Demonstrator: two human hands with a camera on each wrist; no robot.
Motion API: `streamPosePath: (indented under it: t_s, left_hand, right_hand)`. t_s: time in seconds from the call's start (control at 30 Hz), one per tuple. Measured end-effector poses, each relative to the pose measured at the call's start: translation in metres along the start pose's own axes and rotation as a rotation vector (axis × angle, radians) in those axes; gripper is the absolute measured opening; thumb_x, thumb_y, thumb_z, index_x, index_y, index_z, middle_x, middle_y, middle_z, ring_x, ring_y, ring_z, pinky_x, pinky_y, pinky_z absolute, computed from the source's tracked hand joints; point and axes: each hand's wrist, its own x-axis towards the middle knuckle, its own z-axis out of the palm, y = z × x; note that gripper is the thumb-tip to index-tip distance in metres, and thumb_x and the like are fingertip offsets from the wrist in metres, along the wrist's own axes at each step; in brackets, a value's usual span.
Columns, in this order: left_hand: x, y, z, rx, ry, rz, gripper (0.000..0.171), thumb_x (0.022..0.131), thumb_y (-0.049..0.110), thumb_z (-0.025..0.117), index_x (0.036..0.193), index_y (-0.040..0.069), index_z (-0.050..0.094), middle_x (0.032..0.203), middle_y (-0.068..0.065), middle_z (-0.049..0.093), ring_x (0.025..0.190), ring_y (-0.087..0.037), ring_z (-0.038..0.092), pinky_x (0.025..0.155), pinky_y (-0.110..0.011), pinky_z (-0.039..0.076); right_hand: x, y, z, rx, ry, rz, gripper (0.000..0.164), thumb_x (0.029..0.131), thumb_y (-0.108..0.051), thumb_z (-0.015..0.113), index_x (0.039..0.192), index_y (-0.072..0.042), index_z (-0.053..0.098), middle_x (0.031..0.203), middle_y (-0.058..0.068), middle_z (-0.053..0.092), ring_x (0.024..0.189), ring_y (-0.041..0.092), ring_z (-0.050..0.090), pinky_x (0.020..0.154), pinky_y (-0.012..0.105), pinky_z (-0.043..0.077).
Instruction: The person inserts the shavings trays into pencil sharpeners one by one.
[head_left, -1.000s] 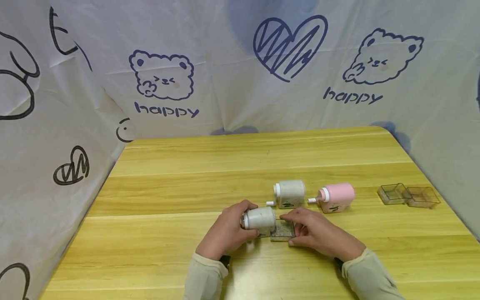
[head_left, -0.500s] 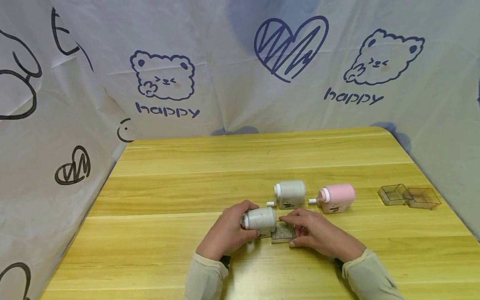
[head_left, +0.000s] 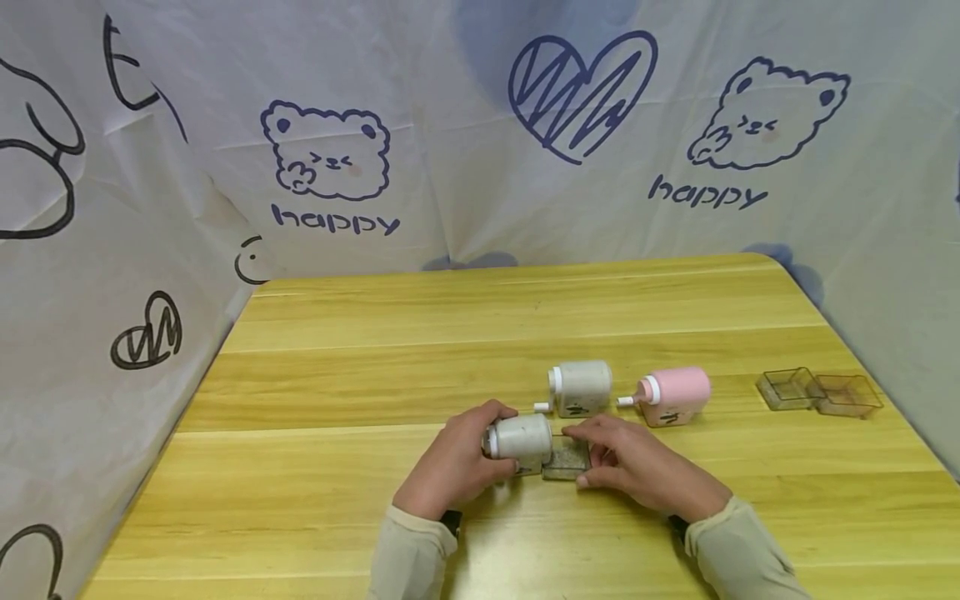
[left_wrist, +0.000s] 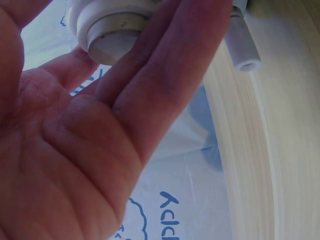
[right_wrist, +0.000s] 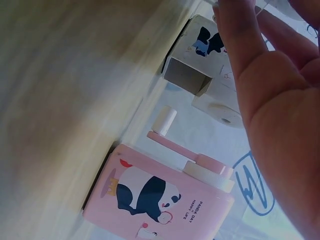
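Note:
My left hand (head_left: 453, 462) grips a grey-white crank pencil sharpener (head_left: 523, 436) by its sides, left of the table's middle line. Against the sharpener's right end sits a clear smoky drawer (head_left: 566, 458) with grey speckled contents or base. My right hand (head_left: 637, 467) pinches that drawer between thumb and fingers. In the left wrist view, the round white end (left_wrist: 112, 40) of a sharpener shows behind the fingers, and a white crank knob (left_wrist: 242, 47) stands beside them. The drawer is mostly hidden from the right wrist view. I cannot tell whether it is inside its slot.
Behind the hands stand another grey-white sharpener (head_left: 583, 388) and a pink sharpener (head_left: 677, 396) with a panda print. In the right wrist view, the grey-white one has an empty drawer slot (right_wrist: 187, 75). Two clear drawers (head_left: 787, 389) lie at the right. Printed cloth (head_left: 465, 183) walls the table.
The drawer in my right hand moved slightly toward me, then back, and tips a little. My right fingers shifted with it. The left hand and its sharpener stay nearly still.

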Motion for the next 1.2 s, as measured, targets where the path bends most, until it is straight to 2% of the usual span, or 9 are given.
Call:
streamPosePath:
  t_s: [0.17,0.47,0.87,1.2]
  left_hand:
    - [0.0003,-0.0001,0.0000,0.007,0.001,-0.001,0.047,0.080,0.017,0.075,0.123,0.014,0.056,0.107,-0.001,0.060,0.085,-0.016,0.055,0.073,-0.035,0.047]
    - [0.0004,0.0001,0.0002,0.006,0.004,-0.001,0.047,0.080,0.017,0.075,0.123,0.015,0.056,0.108,-0.001,0.060,0.086,-0.016,0.055,0.074,-0.036,0.047]
    - [-0.0006,0.0003,-0.0002,0.000,0.004,0.000,0.047,0.081,0.017,0.075,0.123,0.014,0.055,0.107,-0.001,0.060,0.086,-0.016,0.055,0.073,-0.036,0.047]
    - [-0.0012,0.0007,-0.0008,-0.002,0.000,0.002,0.047,0.081,0.018,0.075,0.123,0.014,0.055,0.106,-0.001,0.060,0.086,-0.016,0.055,0.073,-0.035,0.047]
  right_hand:
    - [0.0000,-0.0011,0.0004,0.005,0.027,0.013,0.062,0.087,-0.034,0.068,0.139,-0.007,0.048,0.106,0.001,0.053,0.081,0.007,0.051,0.070,0.028,0.047]
    - [0.0012,0.0009,0.0016,-0.044,0.031,-0.054,0.057,0.084,-0.027,0.072,0.135,-0.007,0.053,0.110,0.001,0.054,0.082,0.008,0.052,0.073,0.028,0.048]
    - [-0.0001,-0.0004,0.0015,0.020,0.020,-0.009,0.059,0.087,-0.034,0.069,0.135,-0.006,0.050,0.097,-0.001,0.053,0.079,0.008,0.052,0.070,0.027,0.049]
    - [0.0003,0.0001,0.0019,0.009,0.013,-0.031,0.059,0.085,-0.028,0.071,0.136,-0.008,0.050,0.101,0.001,0.052,0.081,0.009,0.053,0.072,0.027,0.049]
